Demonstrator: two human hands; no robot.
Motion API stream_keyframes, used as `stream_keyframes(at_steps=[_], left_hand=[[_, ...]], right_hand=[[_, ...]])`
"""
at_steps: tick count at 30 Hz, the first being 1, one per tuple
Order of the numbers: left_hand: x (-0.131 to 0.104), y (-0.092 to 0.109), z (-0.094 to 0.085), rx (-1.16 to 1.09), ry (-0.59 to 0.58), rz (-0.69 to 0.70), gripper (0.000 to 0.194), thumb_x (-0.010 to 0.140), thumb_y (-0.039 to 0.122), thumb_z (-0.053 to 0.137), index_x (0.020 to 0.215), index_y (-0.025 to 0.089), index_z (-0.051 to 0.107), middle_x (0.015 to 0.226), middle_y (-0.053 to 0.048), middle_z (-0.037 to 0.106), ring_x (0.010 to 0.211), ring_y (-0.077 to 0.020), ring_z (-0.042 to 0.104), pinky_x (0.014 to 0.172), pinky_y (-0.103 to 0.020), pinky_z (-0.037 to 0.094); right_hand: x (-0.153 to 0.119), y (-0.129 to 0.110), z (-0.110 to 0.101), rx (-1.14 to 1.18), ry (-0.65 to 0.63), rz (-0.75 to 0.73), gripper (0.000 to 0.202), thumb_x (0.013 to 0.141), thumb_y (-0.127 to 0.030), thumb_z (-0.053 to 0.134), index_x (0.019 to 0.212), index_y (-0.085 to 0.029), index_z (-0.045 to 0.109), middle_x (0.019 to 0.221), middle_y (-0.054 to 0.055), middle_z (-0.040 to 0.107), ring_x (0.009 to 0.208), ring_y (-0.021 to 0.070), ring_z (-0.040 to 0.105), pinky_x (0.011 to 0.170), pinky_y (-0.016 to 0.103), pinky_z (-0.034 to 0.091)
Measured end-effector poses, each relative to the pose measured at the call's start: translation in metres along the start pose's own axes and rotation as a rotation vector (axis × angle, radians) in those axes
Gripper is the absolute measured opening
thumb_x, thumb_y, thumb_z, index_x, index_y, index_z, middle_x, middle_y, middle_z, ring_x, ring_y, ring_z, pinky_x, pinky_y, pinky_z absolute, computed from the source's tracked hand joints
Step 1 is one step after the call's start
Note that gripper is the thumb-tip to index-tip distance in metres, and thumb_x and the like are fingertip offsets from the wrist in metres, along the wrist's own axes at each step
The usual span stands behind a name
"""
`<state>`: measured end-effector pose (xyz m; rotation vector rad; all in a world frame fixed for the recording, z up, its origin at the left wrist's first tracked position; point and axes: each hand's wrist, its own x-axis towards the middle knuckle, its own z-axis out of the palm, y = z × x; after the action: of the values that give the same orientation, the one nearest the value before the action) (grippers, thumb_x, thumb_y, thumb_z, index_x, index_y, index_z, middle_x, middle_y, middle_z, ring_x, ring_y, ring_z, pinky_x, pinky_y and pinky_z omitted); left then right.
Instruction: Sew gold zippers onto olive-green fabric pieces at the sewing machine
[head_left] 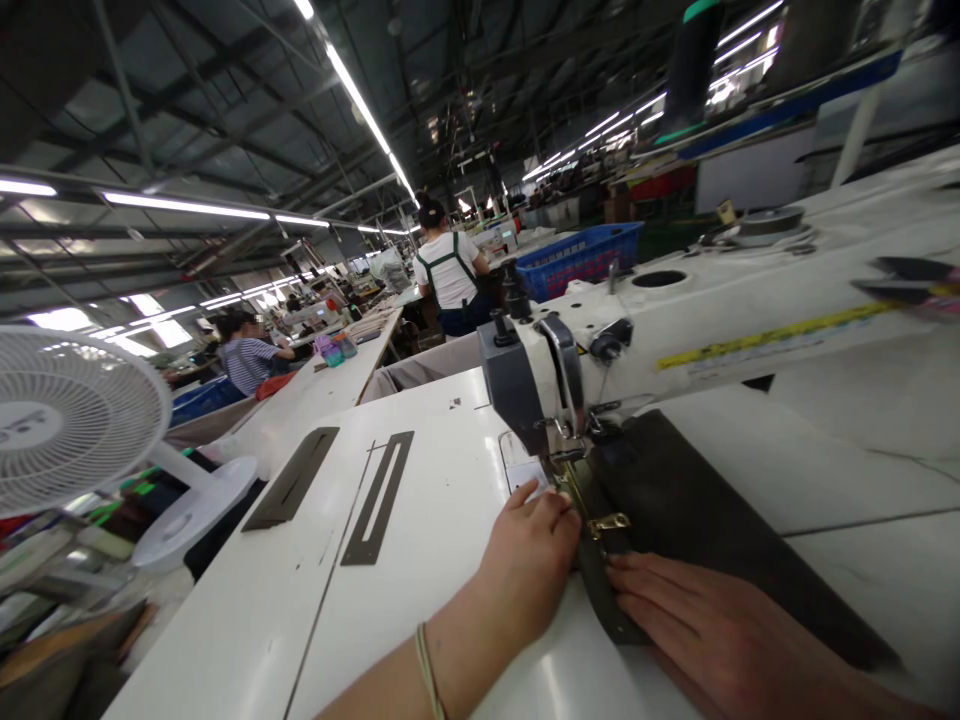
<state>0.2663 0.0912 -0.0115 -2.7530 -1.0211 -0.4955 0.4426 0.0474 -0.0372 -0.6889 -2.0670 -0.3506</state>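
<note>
A white sewing machine (pixel 780 290) stands over the table, its presser foot (pixel 574 450) down near a dark olive fabric panel (pixel 720 530). A brass zipper (pixel 576 490) with a metal pull (pixel 609 523) runs along the panel's left edge and under the foot. My left hand (pixel 532 555) has its fingers curled on the zipper's edge, close in front of the foot; its fingertips are partly hidden. Flat on the fabric, just below the pull, lies my right hand (pixel 697 610), fingers stretched out side by side.
Left on the white table (pixel 442 500) lie a slotted dark frame piece (pixel 367 535) and a stack of dark pieces (pixel 292 485). A white fan (pixel 75 420) stands at far left. Scissors (pixel 904 280) rest on the machine. Behind are a blue basket (pixel 581 255) and two seated co-workers.
</note>
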Motion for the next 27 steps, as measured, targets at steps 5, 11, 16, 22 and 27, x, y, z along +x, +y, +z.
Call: stream_keyframes(at_steps=[5, 11, 16, 22, 27], left_hand=[[0.001, -0.005, 0.005, -0.023, 0.060, -0.006, 0.015, 0.084, 0.009, 0.053, 0.097, 0.012, 0.060, 0.094, -0.009, 0.066, 0.090, -0.0205, 0.064, 0.100, -0.039, 0.046], [0.005, -0.008, 0.008, -0.089, 0.078, -0.039, 0.014, 0.080, 0.007, 0.051, 0.090, 0.013, 0.060, 0.087, -0.009, 0.062, 0.083, -0.0208, 0.061, 0.090, -0.037, 0.051], [0.011, -0.013, 0.011, -0.079, 0.037, -0.080, 0.012, 0.078, 0.008, 0.052, 0.085, 0.014, 0.058, 0.085, -0.009, 0.060, 0.082, -0.0228, 0.058, 0.080, -0.038, 0.054], [0.007, -0.018, 0.023, -0.081, 0.047, -0.119, 0.023, 0.070, 0.004, 0.055, 0.089, 0.015, 0.058, 0.091, -0.010, 0.061, 0.084, -0.0242, 0.058, 0.077, -0.038, 0.055], [0.006, -0.021, 0.024, -0.077, 0.024, -0.136, 0.015, 0.070, 0.006, 0.057, 0.082, 0.014, 0.060, 0.085, -0.009, 0.061, 0.081, -0.0238, 0.059, 0.077, -0.037, 0.055]], right_hand=[[0.002, 0.009, 0.006, -0.019, -0.023, -0.014, 0.042, 0.077, 0.004, 0.031, 0.076, -0.017, 0.067, 0.079, 0.004, 0.070, 0.077, 0.0126, 0.064, 0.078, 0.022, 0.053], [0.012, 0.018, 0.004, 0.001, -0.050, -0.002, 0.041, 0.078, 0.003, 0.031, 0.078, -0.016, 0.068, 0.080, 0.005, 0.071, 0.077, 0.0129, 0.065, 0.077, 0.022, 0.054], [0.017, 0.026, 0.010, 0.005, -0.098, -0.018, 0.042, 0.079, 0.002, 0.030, 0.077, -0.017, 0.067, 0.081, 0.006, 0.071, 0.074, 0.0141, 0.065, 0.071, 0.023, 0.056], [0.017, 0.025, 0.009, -0.001, -0.056, -0.002, 0.039, 0.077, 0.001, 0.033, 0.081, -0.016, 0.068, 0.082, 0.006, 0.071, 0.077, 0.0147, 0.066, 0.076, 0.024, 0.055], [0.027, 0.031, -0.007, 0.023, -0.195, 0.074, 0.025, 0.088, -0.018, 0.041, 0.088, -0.020, 0.066, 0.087, 0.004, 0.071, 0.078, 0.0156, 0.067, 0.070, 0.024, 0.055]])
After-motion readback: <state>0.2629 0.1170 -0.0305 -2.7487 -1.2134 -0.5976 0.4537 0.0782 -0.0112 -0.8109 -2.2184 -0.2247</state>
